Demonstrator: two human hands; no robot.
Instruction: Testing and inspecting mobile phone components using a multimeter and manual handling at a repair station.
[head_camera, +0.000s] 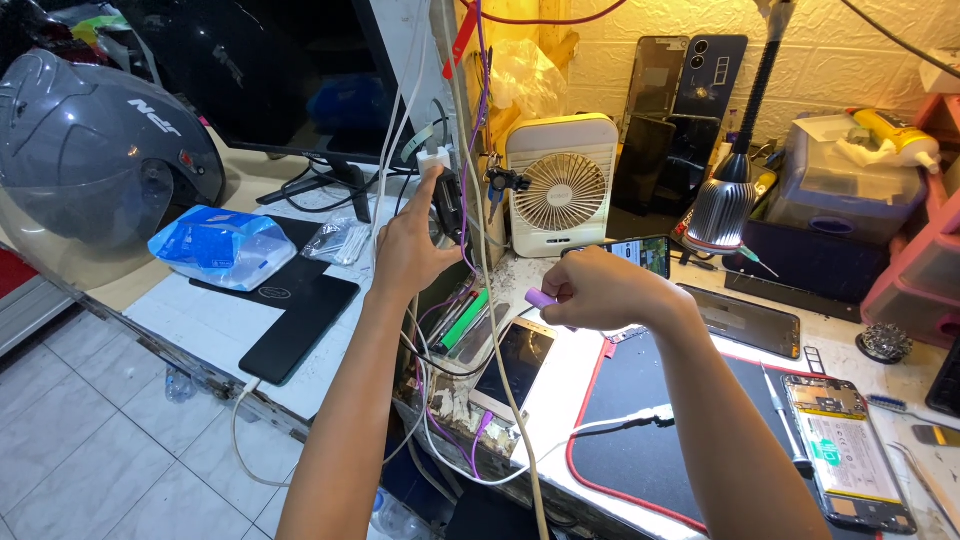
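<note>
Reaching toward the upper middle of the frame, the left hand (410, 250) presses its fingers around a black adapter (447, 205) among hanging cables, while the right hand (600, 290), centre frame, pinches a purple plug (541, 298) closed-fingered above a gold phone (512, 362) on the desk (590, 370).

helmet (95, 150): glossy grey plastic shell, at 10 o'clock
fan (560, 185): smooth cream plastic
mat (650, 440): matt black, red-edged
lamp head (722, 213): ribbed shiny metal
plug (541, 298): smooth purple plastic, in right hand (600, 290)

Two bare forearms, left grip (408, 250) and right grip (600, 290) ungloved, ringless.
</note>
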